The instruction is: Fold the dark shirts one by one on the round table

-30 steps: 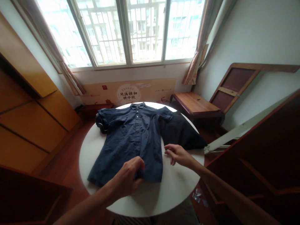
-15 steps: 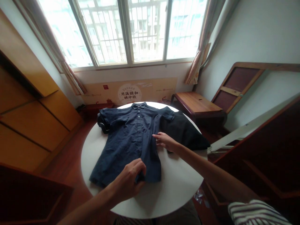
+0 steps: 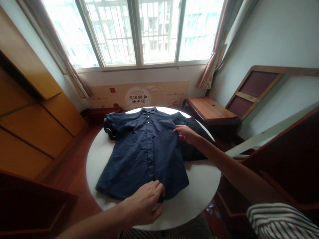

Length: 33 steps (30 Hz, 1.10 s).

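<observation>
A navy short-sleeved shirt (image 3: 139, 149) lies spread front up on a round white table (image 3: 199, 192), its collar toward the window. At the bottom hem, my left hand (image 3: 146, 200) is closed on the fabric near the button placket. My right hand (image 3: 185, 133) pinches the shirt's right side edge, just below the sleeve. Under that sleeve and beside it lies a black cloth garment (image 3: 195, 149). A dark rolled bundle (image 3: 109, 129) with a white line sits by the left sleeve, partly hidden under it.
A low wooden table (image 3: 210, 108) stands beyond at the right, near a wooden frame (image 3: 254, 86) against the wall. Yellow-brown cabinets (image 3: 37, 129) line the left side. A printed banner (image 3: 138, 96) runs below the window. Dark wooden furniture flanks both near corners.
My right hand has moved up and to the right, drawing the shirt's right side outward and over more of the black garment. My left hand has shifted slightly right and nearer with the hem.
</observation>
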Each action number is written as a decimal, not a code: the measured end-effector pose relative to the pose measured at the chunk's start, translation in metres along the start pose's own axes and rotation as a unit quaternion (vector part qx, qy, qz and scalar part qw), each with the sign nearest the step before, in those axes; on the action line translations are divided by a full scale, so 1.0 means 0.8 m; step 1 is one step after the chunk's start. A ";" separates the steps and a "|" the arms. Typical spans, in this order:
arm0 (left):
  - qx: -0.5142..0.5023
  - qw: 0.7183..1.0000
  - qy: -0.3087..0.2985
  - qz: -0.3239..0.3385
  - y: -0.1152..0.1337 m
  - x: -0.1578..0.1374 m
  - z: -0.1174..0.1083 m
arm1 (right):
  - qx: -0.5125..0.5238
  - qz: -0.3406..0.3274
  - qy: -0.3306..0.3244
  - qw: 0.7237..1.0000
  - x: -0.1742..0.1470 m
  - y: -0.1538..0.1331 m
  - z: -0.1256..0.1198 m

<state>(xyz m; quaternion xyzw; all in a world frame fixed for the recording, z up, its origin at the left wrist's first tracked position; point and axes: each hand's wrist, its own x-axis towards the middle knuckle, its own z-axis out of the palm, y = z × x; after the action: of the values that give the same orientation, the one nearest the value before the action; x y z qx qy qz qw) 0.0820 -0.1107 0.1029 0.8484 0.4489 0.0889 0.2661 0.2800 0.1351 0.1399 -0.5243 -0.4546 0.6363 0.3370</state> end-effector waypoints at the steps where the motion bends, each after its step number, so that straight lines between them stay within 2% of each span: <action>1: 0.019 1.000 0.000 0.007 0.007 0.008 0.005 | -0.008 0.005 0.009 1.000 -0.001 -0.001 -0.003; 4: 0.097 0.994 0.053 0.018 0.028 0.047 0.023 | -0.026 0.020 0.019 0.999 0.000 0.003 -0.007; 7: 0.188 0.977 0.093 0.024 0.045 0.092 0.043 | -0.028 0.024 -0.007 0.999 0.000 0.006 -0.006; 10: 0.257 0.962 0.095 0.004 0.055 0.125 0.061 | -0.026 0.023 -0.009 0.999 0.000 0.006 -0.006; 13: 0.280 0.958 0.061 -0.027 0.058 0.138 0.068 | -0.024 0.024 -0.004 0.999 0.001 0.005 -0.009; 20: 0.195 0.980 -0.025 -0.021 0.050 0.158 0.044 | -0.032 0.025 -0.004 0.999 0.005 0.009 -0.013; 24: 0.188 0.982 -0.013 0.017 0.040 0.175 0.032 | -0.064 0.013 -0.026 0.997 0.004 0.010 -0.010; 28: 0.188 0.978 -0.036 0.083 0.034 0.180 0.029 | -0.098 0.001 -0.047 0.994 0.009 0.014 -0.013; 33: 0.197 0.973 -0.029 0.119 0.035 0.179 0.024 | -0.101 0.007 -0.033 0.994 0.015 0.017 -0.020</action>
<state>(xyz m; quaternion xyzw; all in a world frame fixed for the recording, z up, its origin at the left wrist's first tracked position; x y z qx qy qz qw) 0.1929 -0.0143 0.0892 0.9338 0.3452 0.0053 0.0940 0.2933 0.1450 0.1221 -0.5376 -0.5241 0.6062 0.2623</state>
